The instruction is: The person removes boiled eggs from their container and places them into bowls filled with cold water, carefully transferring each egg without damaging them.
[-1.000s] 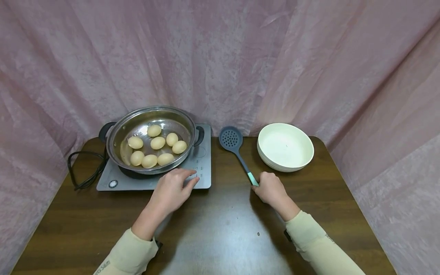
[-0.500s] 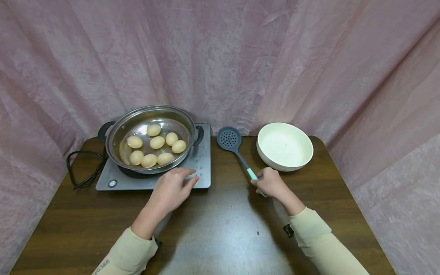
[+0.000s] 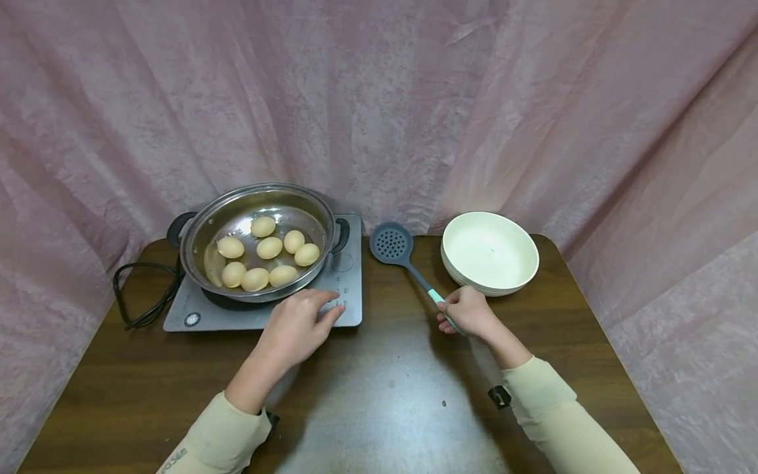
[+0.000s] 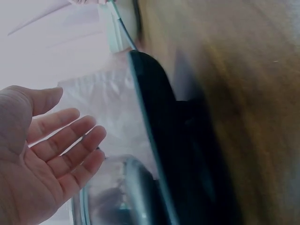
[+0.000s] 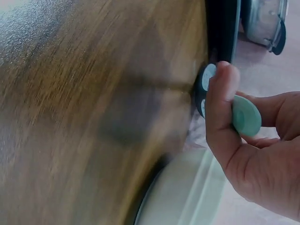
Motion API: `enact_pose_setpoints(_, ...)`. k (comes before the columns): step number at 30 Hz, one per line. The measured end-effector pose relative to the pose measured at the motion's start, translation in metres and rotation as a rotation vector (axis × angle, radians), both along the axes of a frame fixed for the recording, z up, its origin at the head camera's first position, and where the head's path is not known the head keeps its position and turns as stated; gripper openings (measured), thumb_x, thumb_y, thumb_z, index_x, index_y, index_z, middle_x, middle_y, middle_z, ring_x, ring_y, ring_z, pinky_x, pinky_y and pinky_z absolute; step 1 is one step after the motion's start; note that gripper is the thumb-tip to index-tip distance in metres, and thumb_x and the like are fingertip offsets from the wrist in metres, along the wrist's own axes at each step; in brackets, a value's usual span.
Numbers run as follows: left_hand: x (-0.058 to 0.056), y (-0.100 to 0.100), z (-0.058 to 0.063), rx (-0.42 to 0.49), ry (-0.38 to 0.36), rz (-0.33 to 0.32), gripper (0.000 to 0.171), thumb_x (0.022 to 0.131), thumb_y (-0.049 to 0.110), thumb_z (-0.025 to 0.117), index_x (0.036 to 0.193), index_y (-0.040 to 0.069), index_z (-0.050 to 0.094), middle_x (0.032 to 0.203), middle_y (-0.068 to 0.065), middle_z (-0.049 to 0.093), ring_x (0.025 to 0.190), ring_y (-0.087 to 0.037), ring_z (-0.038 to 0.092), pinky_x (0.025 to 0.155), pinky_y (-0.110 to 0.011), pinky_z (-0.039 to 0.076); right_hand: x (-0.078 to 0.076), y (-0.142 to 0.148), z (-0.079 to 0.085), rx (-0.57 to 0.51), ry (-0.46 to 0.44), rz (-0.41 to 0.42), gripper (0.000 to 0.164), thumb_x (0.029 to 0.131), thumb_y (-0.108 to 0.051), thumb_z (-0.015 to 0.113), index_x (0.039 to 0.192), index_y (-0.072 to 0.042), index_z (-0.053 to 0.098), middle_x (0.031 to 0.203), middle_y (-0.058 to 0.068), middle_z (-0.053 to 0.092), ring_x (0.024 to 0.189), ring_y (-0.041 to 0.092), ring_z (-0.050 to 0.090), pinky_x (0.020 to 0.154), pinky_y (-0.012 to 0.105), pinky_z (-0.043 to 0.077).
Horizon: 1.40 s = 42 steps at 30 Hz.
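My right hand grips the mint-green handle of a dark grey slotted skimmer. The thumb and fingers curl round the handle, whose rounded end faces the right wrist camera. The skimmer's perforated head points away, between the cooker and a pale bowl. Over the front right part of a grey induction cooker hovers my left hand, holding nothing. Its fingers look loosely extended and apart in the left wrist view. On the cooker stands a wide steel pot with several pale eggs inside.
Black handles stick out from both sides of the pot. A black power cord loops left of the cooker. A pink curtain hangs behind the brown wooden table. One tiny speck lies near the table's front.
My right hand has shifted slightly right, and more of the mint handle now shows in its grip. The skimmer head has moved a little left. My left hand stays nearly still.
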<state>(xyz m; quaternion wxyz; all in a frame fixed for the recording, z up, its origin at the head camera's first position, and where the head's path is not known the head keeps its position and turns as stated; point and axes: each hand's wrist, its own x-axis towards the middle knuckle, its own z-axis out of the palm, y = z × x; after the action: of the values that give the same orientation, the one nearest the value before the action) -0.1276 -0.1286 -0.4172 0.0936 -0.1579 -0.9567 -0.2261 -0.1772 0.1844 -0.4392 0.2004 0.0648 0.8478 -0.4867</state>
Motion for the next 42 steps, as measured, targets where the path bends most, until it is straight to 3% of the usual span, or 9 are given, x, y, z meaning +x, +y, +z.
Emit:
enact_pose_setpoints(6, 0.002, -0.001, 0.024, 0.037, 0.041, -0.018, 0.032, 0.092, 0.041, 0.059, 0.113, 0.02, 0.068, 0.111, 0.002, 0.068, 0.101, -0.017, 0.065, 0.082, -0.039, 0.058, 0.007, 0.005, 0.015, 0.068, 0.079, 0.049, 0.023, 0.095, -0.009, 0.053, 0.092, 0.01, 0.064, 0.079, 0.02, 0.068, 0.051, 0.01, 0.06, 0.052, 0.03, 0.06)
enact_pose_setpoints(11, -0.005, -0.012, 0.049, 0.072, 0.113, -0.014, 0.03, 0.091, 0.041, 0.059, 0.11, 0.019, 0.069, 0.106, 0.001, 0.07, 0.097, -0.016, 0.066, 0.08, -0.038, 0.058, 0.014, 0.01, 0.036, 0.119, 0.15, 0.114, 0.023, 0.095, -0.01, 0.052, 0.089, 0.007, 0.065, 0.071, 0.011, 0.065, 0.052, 0.011, 0.055, 0.046, 0.025, 0.052)
enact_pose_setpoints(19, -0.024, -0.054, 0.078, 0.165, 0.162, 0.098, 0.029, 0.091, 0.039, 0.06, 0.106, 0.016, 0.07, 0.098, -0.001, 0.072, 0.086, -0.018, 0.068, 0.072, -0.038, 0.059, 0.018, 0.014, 0.068, 0.221, 0.245, 0.155, 0.024, 0.096, -0.016, 0.053, 0.083, -0.003, 0.069, 0.065, 0.003, 0.063, 0.054, 0.011, 0.055, 0.045, 0.022, 0.046)
enact_pose_setpoints(23, -0.037, -0.085, 0.087, 0.218, 0.159, 0.202, 0.032, 0.091, 0.04, 0.059, 0.107, 0.015, 0.07, 0.091, -0.002, 0.072, 0.079, -0.015, 0.067, 0.065, -0.022, 0.056, 0.018, 0.015, 0.081, 0.208, 0.267, 0.162, 0.024, 0.096, -0.017, 0.053, 0.083, -0.004, 0.068, 0.065, 0.003, 0.062, 0.056, 0.014, 0.055, 0.045, 0.023, 0.047)
enact_pose_setpoints(28, -0.053, -0.129, 0.089, 0.219, 0.128, 0.4, 0.042, 0.092, 0.047, 0.051, 0.111, 0.015, 0.069, 0.092, -0.006, 0.071, 0.077, -0.007, 0.058, 0.061, -0.014, 0.044, 0.016, 0.013, 0.093, 0.185, 0.277, 0.185, 0.023, 0.096, -0.018, 0.053, 0.086, -0.004, 0.068, 0.069, 0.006, 0.063, 0.057, 0.015, 0.055, 0.045, 0.023, 0.046)
enact_pose_setpoints(33, -0.067, -0.166, 0.083, 0.233, 0.085, 0.553, 0.049, 0.093, 0.049, 0.044, 0.12, 0.014, 0.065, 0.104, -0.014, 0.069, 0.085, -0.019, 0.06, 0.063, -0.028, 0.047, 0.013, 0.01, 0.101, 0.193, 0.284, 0.184, 0.023, 0.096, -0.02, 0.054, 0.083, -0.007, 0.068, 0.067, 0.005, 0.062, 0.057, 0.016, 0.056, 0.044, 0.022, 0.044)
enact_pose_setpoints(37, -0.074, -0.184, 0.073, 0.256, 0.017, 0.614, 0.054, 0.095, 0.049, 0.039, 0.129, 0.011, 0.058, 0.115, -0.022, 0.064, 0.106, -0.04, 0.055, 0.08, -0.053, 0.049, 0.01, 0.008, 0.105, 0.186, 0.287, 0.185, 0.023, 0.096, -0.021, 0.054, 0.082, -0.009, 0.068, 0.065, 0.003, 0.061, 0.055, 0.014, 0.053, 0.043, 0.021, 0.043)
enact_pose_setpoints(39, -0.075, -0.189, 0.066, 0.267, -0.03, 0.623, 0.057, 0.095, 0.049, 0.038, 0.132, 0.009, 0.054, 0.119, -0.025, 0.061, 0.115, -0.046, 0.048, 0.09, -0.06, 0.043, 0.009, 0.006, 0.106, 0.179, 0.285, 0.189, 0.024, 0.096, -0.022, 0.054, 0.082, -0.009, 0.068, 0.064, 0.003, 0.06, 0.053, 0.013, 0.052, 0.043, 0.021, 0.043)
enact_pose_setpoints(42, -0.077, -0.193, 0.058, 0.277, -0.073, 0.627, 0.06, 0.095, 0.051, 0.037, 0.134, 0.007, 0.052, 0.121, -0.026, 0.059, 0.12, -0.05, 0.04, 0.094, -0.064, 0.037, 0.007, 0.004, 0.107, 0.175, 0.282, 0.191, 0.024, 0.096, -0.022, 0.054, 0.082, -0.009, 0.068, 0.064, 0.002, 0.061, 0.053, 0.012, 0.052, 0.043, 0.021, 0.043)
